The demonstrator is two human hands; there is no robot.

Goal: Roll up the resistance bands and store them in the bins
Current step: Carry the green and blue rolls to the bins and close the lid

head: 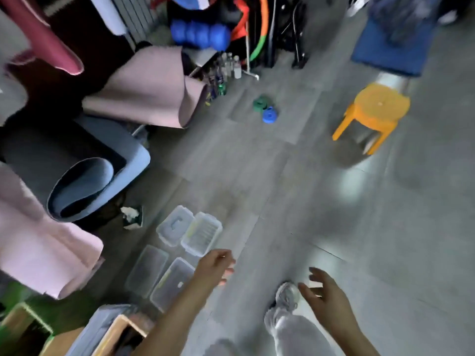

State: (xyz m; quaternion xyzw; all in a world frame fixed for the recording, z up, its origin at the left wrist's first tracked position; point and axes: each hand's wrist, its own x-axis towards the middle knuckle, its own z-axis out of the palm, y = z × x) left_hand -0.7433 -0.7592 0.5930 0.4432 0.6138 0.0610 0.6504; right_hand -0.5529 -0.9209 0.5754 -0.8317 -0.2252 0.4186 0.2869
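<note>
Bins [201, 233] of clear rigid plastic, rectangular, sit grouped on the grey floor [334, 227]; blur hides any contents. Well beyond them lie a coiled green band [261, 103] and blue band [269, 115], side by side. Left hand [216, 265] and right hand [326, 296] are spread, holding nothing.

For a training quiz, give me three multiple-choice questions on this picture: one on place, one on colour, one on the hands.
1. The rolled bands lie: A on the stool; B on the floor left of it; C under it.
2. The stool is: A green; B orange; C purple.
3. The left hand and right hand: A both empty; B both hold bands; C lift the stool.
B: bare floor around them. B: orange seat and legs. A: fingers spread, nothing held.
</note>
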